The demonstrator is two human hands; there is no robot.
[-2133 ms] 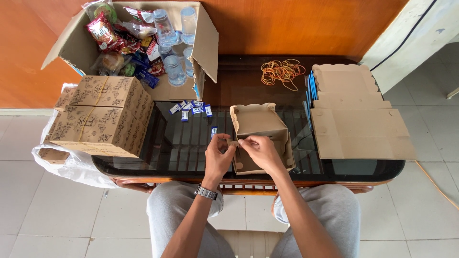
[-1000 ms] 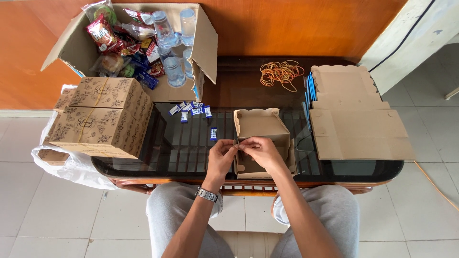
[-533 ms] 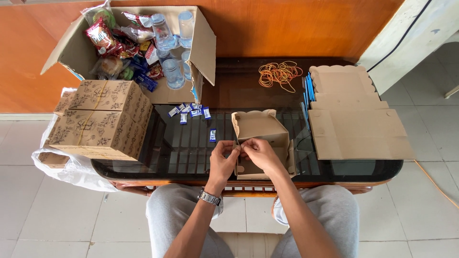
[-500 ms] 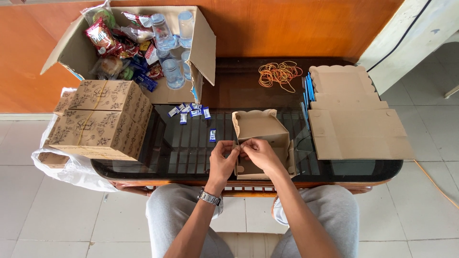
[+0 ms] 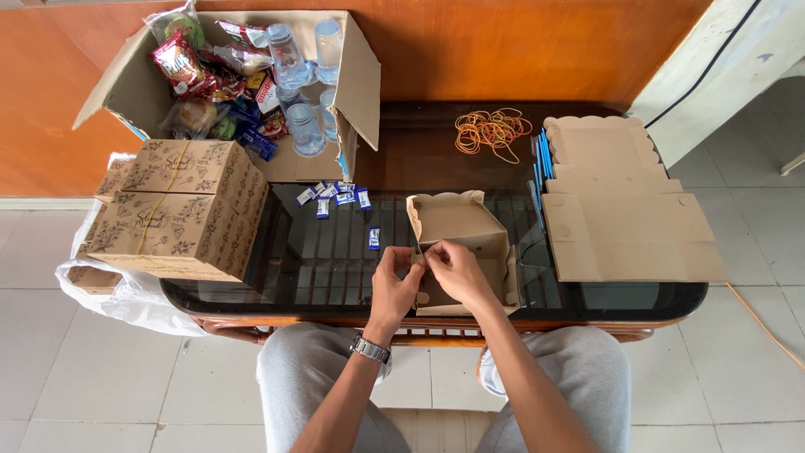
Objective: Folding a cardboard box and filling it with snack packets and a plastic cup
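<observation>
A half-folded brown cardboard box [image 5: 466, 231] with scalloped flaps sits open on the dark glass table [image 5: 335, 268] in front of me. My left hand [image 5: 394, 283], with a wristwatch, pinches the box's left near wall. Touching it from the right, my right hand [image 5: 453, 270] grips the same corner flap. Both sets of fingertips meet at that flap.
Flat brown box blanks [image 5: 629, 210] are stacked at the right, with rubber bands [image 5: 493, 132] behind them. Small blue packets [image 5: 340, 197] lie left of the box. Closed printed boxes [image 5: 180, 210] are piled at the left, and an open carton [image 5: 243, 75] holds snacks and water cups.
The box has been turned and drawn slightly nearer while my hands kept folding its near left corner. The hands have shifted only a little.
</observation>
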